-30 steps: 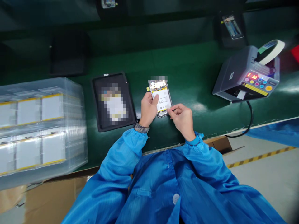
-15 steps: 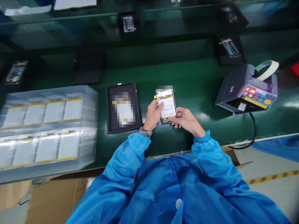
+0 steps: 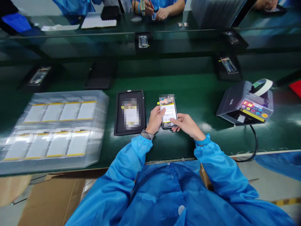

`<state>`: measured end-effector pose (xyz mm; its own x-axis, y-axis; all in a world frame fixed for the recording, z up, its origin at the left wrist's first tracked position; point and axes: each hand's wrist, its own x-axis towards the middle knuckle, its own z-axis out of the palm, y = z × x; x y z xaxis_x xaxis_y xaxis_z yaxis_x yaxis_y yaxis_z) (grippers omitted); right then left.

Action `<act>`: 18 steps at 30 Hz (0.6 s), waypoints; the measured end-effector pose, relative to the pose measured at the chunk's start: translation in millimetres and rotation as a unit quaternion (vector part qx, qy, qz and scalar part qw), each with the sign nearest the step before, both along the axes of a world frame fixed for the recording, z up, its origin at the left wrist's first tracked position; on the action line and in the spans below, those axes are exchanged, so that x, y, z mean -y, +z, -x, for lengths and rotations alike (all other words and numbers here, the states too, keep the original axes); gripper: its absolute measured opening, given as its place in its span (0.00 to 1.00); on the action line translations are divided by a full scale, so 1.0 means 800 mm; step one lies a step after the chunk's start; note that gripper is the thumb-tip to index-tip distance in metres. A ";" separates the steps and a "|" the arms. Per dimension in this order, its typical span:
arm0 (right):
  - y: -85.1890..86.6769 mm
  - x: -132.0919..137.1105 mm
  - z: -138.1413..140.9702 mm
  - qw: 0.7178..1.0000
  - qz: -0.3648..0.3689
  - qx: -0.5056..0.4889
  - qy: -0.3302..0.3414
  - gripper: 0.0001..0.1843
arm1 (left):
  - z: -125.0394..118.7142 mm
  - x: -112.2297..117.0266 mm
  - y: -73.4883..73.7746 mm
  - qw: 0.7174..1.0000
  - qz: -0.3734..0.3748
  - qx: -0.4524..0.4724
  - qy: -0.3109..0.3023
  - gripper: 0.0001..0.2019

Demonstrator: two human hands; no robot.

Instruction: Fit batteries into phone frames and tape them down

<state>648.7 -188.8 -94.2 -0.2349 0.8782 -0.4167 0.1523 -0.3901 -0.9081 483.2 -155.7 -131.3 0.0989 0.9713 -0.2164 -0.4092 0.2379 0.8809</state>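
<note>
An opened phone (image 3: 168,110) with a white battery showing lies over the green bench (image 3: 197,94), held in both hands. My left hand (image 3: 155,120) grips its left edge, thumb resting on the battery. My right hand (image 3: 185,124) holds the lower right corner, with a fingertip pressed on the battery's bottom edge. Just left of the phone lies a black tray (image 3: 130,112) with another opened phone in it.
A stack of clear trays of white batteries (image 3: 54,125) fills the left side. A grey tape dispenser (image 3: 245,103) with a cable stands at the right. More black trays with phones sit on the far belt (image 3: 143,41). Other people's hands (image 3: 162,12) work across the bench.
My view has tilted up, showing the far bench and other workers. My right hand's pinch at the phone's lower edge has flattened into a hold on its corner.
</note>
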 end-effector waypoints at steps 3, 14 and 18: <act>0.002 -0.004 0.012 1.000 -0.015 0.022 -0.016 0.32 | 0.001 -0.001 0.005 0.999 0.000 -0.020 0.028 0.21; 0.050 -0.046 0.066 0.991 -0.103 -0.086 0.016 0.35 | 0.062 -0.023 0.094 0.985 -0.124 -0.110 0.055 0.20; 0.049 -0.062 0.095 0.986 -0.123 -0.107 0.032 0.35 | 0.120 -0.066 0.117 0.977 -0.121 -0.174 -0.006 0.25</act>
